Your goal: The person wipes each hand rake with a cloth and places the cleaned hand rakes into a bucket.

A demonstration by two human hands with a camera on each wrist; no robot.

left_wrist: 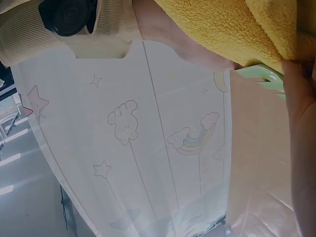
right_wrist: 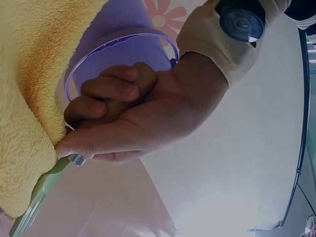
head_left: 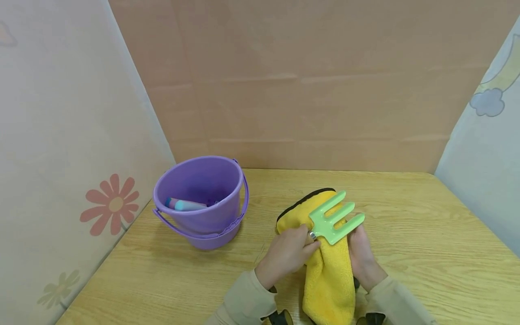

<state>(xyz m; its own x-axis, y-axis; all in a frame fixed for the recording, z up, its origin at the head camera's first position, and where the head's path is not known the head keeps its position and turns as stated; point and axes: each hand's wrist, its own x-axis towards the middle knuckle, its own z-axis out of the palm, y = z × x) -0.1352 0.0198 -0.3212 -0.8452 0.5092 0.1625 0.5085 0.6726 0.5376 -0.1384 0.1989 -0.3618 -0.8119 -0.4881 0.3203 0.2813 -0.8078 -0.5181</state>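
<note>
A small green garden fork (head_left: pixel 337 221) with three prongs points up and to the right in the head view. My left hand (head_left: pixel 286 253) grips its handle just below the metal collar; curled fingers of the left hand (right_wrist: pixel 113 103) show in the right wrist view. Behind and beneath the fork hangs a fluffy yellow cloth (head_left: pixel 329 284) with a dark edge. My right hand (head_left: pixel 363 255) holds this cloth at the prongs, its fingers partly hidden by it. In the left wrist view, the yellow cloth (left_wrist: pixel 237 29) covers most of the fork (left_wrist: pixel 259 73).
To the left on the wooden table (head_left: pixel 426 234) stands a purple bucket (head_left: pixel 203 223), its handle lowered at the front. A pink and light-blue item (head_left: pixel 187 205) lies inside it. A brown panel (head_left: pixel 308 90) rises behind the table, with printed white sheets on both sides.
</note>
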